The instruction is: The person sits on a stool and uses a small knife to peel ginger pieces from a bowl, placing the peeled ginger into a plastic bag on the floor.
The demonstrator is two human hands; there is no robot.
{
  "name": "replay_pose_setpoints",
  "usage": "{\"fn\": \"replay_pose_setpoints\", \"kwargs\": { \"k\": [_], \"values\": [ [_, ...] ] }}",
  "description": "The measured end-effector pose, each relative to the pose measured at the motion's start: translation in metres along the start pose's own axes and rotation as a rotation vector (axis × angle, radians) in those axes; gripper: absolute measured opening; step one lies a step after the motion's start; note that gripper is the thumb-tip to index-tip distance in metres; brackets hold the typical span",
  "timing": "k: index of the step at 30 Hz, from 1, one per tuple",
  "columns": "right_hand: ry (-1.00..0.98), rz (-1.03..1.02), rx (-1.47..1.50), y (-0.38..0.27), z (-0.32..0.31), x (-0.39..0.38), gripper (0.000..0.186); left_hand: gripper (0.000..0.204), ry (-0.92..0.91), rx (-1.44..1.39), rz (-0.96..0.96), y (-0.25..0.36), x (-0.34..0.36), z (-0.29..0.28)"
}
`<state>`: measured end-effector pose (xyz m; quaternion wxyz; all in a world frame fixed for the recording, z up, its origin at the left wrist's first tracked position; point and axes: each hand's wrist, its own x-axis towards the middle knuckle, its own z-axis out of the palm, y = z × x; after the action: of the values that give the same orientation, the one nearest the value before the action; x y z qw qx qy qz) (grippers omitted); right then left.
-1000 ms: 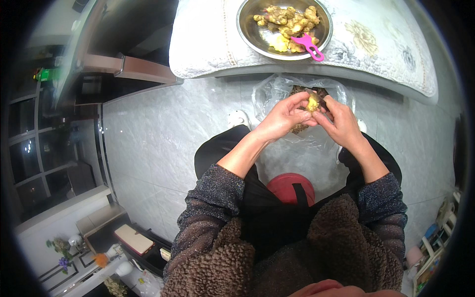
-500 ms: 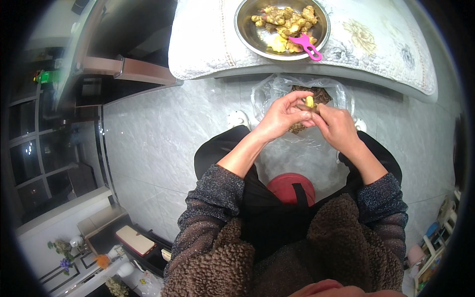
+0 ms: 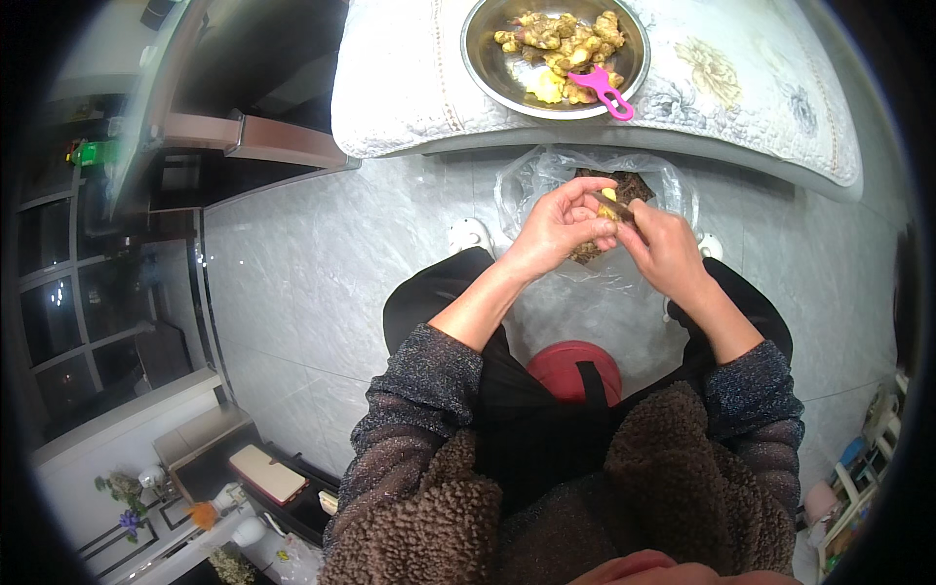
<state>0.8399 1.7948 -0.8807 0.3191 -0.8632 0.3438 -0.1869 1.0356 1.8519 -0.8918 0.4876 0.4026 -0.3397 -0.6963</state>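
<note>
My left hand [image 3: 558,228] is closed on a small, partly pale-yellow piece of ginger [image 3: 607,195]. My right hand [image 3: 663,243] grips a small dark blade [image 3: 616,205], its thumb near the ginger and the blade lying across it. Just beneath both hands, a clear plastic bag [image 3: 522,190] lies open on the floor with brown scraps [image 3: 630,182] inside. Above, a steel bowl [image 3: 485,60] holds several knobbly ginger pieces [image 3: 549,33] and a pink peeler [image 3: 609,96].
The bowl rests on a quilted, floral-covered surface [image 3: 721,78]. Grey tiles [image 3: 292,283] form the floor. A red round seat [image 3: 556,361] is between my legs. A dark cabinet with a pale board [image 3: 265,472] is at lower left, shelving [image 3: 858,487] at lower right.
My hands stay in place, while the blade and ginger shift slightly between my fingers; the blade shows more clearly across the ginger than half a second ago.
</note>
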Motion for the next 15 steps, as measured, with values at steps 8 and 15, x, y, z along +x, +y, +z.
{"fn": "replay_pose_setpoints", "kwargs": {
  "k": [8, 15],
  "values": [
    [0.004, -0.045, 0.062, -0.005, 0.002, -0.001, 0.019, 0.045, 0.034, -0.003, -0.014, -0.005, 0.000, -0.001],
    [-0.017, 0.087, 0.121, -0.004, -0.011, 0.006, 0.028, 0.052, -0.040, -0.119, -0.005, 0.002, 0.000, 0.002]
  ]
}}
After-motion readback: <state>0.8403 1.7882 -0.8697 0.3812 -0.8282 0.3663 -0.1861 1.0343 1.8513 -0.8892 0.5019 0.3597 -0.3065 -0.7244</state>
